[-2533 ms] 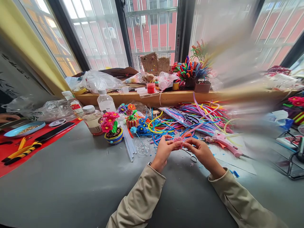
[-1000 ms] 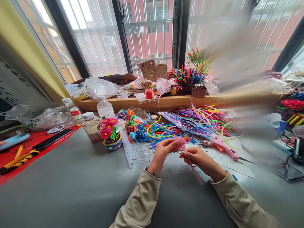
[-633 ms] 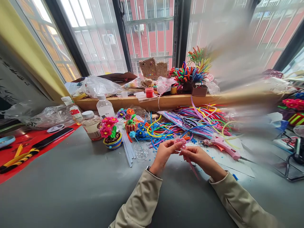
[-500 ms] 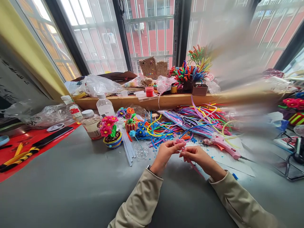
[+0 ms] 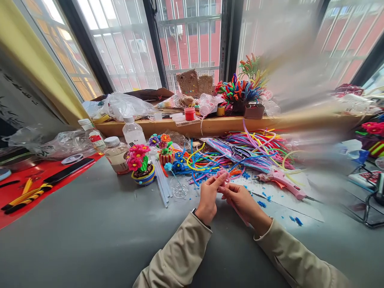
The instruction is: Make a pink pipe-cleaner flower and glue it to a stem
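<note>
Between my two hands, above the grey table (image 5: 99,244), is a pink pipe-cleaner flower (image 5: 225,175). My left hand (image 5: 209,198) is closed on the flower, thumb and fingers pinching its petals. Close against it, my right hand (image 5: 244,202) pinches the underside, and a pink pipe cleaner (image 5: 240,214) slants down from under its fingers. The fingers hide much of the flower. Just right of my hands lies a pink glue gun (image 5: 286,184) on white paper (image 5: 295,209). A clear round dish (image 5: 179,188) with a blue flower (image 5: 168,167) on a stick stands to the left.
Potted pipe-cleaner flowers (image 5: 143,172), glue sticks (image 5: 162,184) and bottles (image 5: 116,156) stand left. Behind my hands lie loose pipe cleaners (image 5: 198,162) and black-handled scissors (image 5: 240,153). Blue fuzz scraps (image 5: 297,221) dot the right side. A phone (image 5: 69,171) rests on red material far left.
Both hands have moved slightly left with the flower. My left hand has turned more upright, and its fingers cover more of the petals. My right hand has drawn in closer beneath.
</note>
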Demonstrator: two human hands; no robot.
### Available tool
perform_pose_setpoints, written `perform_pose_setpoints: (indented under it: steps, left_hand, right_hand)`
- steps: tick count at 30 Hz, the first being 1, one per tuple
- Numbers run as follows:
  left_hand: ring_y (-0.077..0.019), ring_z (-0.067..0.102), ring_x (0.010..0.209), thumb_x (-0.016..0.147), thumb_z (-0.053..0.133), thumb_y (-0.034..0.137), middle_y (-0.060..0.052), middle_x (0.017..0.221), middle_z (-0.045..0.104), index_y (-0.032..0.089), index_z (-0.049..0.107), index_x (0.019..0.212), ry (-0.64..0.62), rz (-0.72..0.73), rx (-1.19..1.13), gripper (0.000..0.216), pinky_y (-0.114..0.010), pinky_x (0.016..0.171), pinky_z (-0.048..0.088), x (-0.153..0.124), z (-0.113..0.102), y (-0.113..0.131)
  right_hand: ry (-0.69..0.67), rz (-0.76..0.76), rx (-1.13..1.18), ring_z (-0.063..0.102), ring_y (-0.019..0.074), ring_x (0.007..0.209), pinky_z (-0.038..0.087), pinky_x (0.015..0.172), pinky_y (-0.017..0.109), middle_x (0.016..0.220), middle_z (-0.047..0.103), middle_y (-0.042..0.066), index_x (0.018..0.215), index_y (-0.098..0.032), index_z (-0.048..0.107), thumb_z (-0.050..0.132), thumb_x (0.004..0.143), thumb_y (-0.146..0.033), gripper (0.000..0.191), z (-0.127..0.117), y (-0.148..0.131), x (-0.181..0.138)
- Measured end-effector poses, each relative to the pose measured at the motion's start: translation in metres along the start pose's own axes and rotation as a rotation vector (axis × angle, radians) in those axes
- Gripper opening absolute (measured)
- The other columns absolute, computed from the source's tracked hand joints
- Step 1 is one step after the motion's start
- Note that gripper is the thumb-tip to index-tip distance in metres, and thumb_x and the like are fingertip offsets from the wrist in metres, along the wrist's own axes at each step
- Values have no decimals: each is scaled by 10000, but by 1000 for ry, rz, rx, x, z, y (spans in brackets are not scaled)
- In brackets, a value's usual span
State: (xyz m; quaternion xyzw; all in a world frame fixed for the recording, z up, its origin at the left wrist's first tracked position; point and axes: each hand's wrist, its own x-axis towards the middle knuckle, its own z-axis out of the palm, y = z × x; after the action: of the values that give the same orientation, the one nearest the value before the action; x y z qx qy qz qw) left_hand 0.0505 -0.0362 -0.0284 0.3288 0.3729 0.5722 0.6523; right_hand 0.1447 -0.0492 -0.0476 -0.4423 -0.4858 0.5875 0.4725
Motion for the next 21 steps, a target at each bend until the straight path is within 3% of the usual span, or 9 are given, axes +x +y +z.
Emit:
perform_pose_setpoints:
  steps: [5,12,17,21]
  left_hand:
    - [-73,485,567,558,667,292,-14,628,573,106,622,647,-15,55,81,211,-187,530,352,2,-1,-1]
    - [-82,525,613,575,659,267,-26,687,605,123,643,750,-172,-19,171,227,-201,618,405,2,-5,10]
    - [-80,522,558,574,659,262,-24,632,611,115,646,692,-175,24,274,189,-191,562,407,4,-8,9]
    - [-115,560,616,566,665,262,-37,667,630,115,648,716,-191,9,265,211,-220,609,438,4,-8,8]
  right_hand:
    - [-136,91,100,395,52,483,288,477,190,568,525,-21,689,-142,601,594,647,-396,258,-10,-2,1]
    - [-209,61,-389,439,78,479,302,455,195,520,533,-6,695,-132,628,536,674,-445,327,-36,-21,-5]
    - [-119,-106,-560,458,92,516,320,484,204,567,542,-2,691,-147,597,457,729,-453,339,-36,-25,-6]
    - [-79,-190,-648,424,85,483,309,484,208,525,521,-15,592,-150,551,492,717,-417,301,-34,-26,-8]
